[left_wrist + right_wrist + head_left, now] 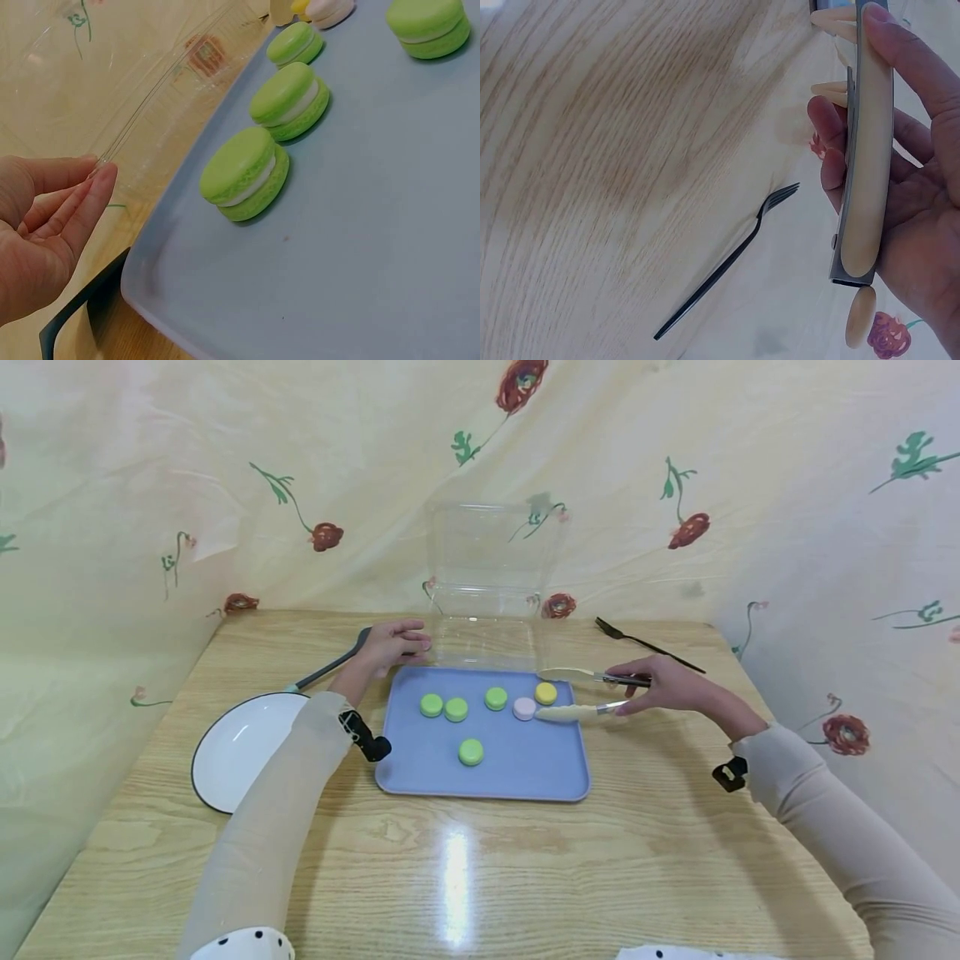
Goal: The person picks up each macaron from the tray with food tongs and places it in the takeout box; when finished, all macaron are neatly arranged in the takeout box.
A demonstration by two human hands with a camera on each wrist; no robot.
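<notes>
My left hand point(393, 643) pinches the rim of a clear plastic box point(486, 642), whose lid stands raised at the back. In the left wrist view its thumb and fingertips meet on that thin edge. My right hand point(667, 683) grips tongs point(868, 165) with cream-coloured arms, spread apart over the right end of a blue tray point(525, 772). Between the tong tips lies a yellow macaron point(546, 693). Beside it, close to the lower tip, is a pale pink macaron point(524, 708); whether they touch I cannot tell. Several green macarons point(244, 174) lie farther left on the tray.
A white dark-rimmed plate point(243, 747) sits at the left under my left forearm. Behind it lies a dark-headed utensil point(333, 664), reaching toward my left hand. A black fork point(727, 262) lies at the back right. Floral cloth point(360, 460) hangs behind the wooden table.
</notes>
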